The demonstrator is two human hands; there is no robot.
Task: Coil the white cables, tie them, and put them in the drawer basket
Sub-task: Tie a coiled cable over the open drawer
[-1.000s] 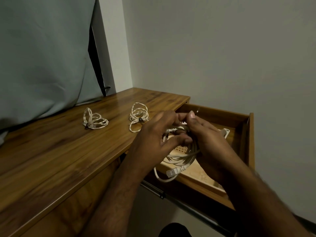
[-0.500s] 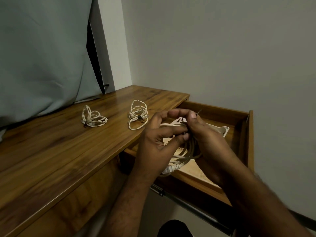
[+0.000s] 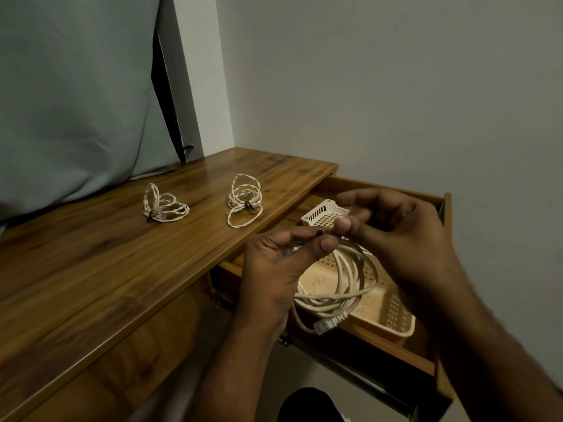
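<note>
A coiled white cable (image 3: 350, 281) hangs from my hands above the open drawer (image 3: 396, 190), its plug end dangling low over the drawer front. My left hand (image 3: 274, 266) grips the top of the coil, fingers curled round the strands. My right hand (image 3: 396, 236) pinches something thin and dark at the same spot, thumb against forefinger; what it is I cannot tell. Under the coil sits the cream perforated basket (image 3: 393, 312) inside the drawer. Two tied cable coils lie on the wooden desk (image 3: 91, 269): one at the left (image 3: 163, 205), one nearer the drawer (image 3: 245, 199).
A grey cloth (image 3: 76, 102) hangs behind the desk at the left. The wall stands close behind the drawer. The drawer's right side panel (image 3: 446, 214) rises beside my right hand. The floor and a dark shape (image 3: 310, 406) show below.
My hands have drawn slightly apart at the top of the coil, the right one lifting to the right. More of the basket and the hanging loops now show.
</note>
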